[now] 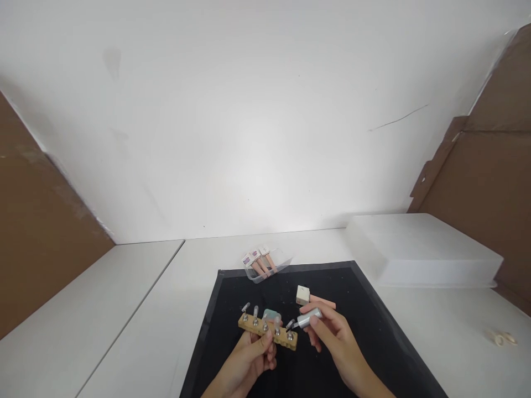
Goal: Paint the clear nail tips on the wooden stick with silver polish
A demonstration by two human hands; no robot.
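My left hand (pixel 259 356) is closed around a yellowish wooden nail tip stand (pixel 260 326), held tilted above the black mat. Several nail tips (pixel 256 311) stick up from metal posts along it. Between the thumb and fingers of my right hand (pixel 332 331) is a nail polish brush (pixel 309 318) with a silver cap. Its dark bristle end is at the rightmost nail tip (pixel 291 325) and looks to be touching it. Just beyond my right hand lies a white, square nail polish bottle (pixel 303 295) with a long pink cap (pixel 323 301).
A clear plastic tray (pixel 284 260) with pink-capped bottles (pixel 259 262) rests at the far edge of the black mat (pixel 232 287). Partly behind the stand is a small teal item (pixel 271 314). A translucent white bin (pixel 423 251) stands right, and beige rings (pixel 500 338) lie near it.
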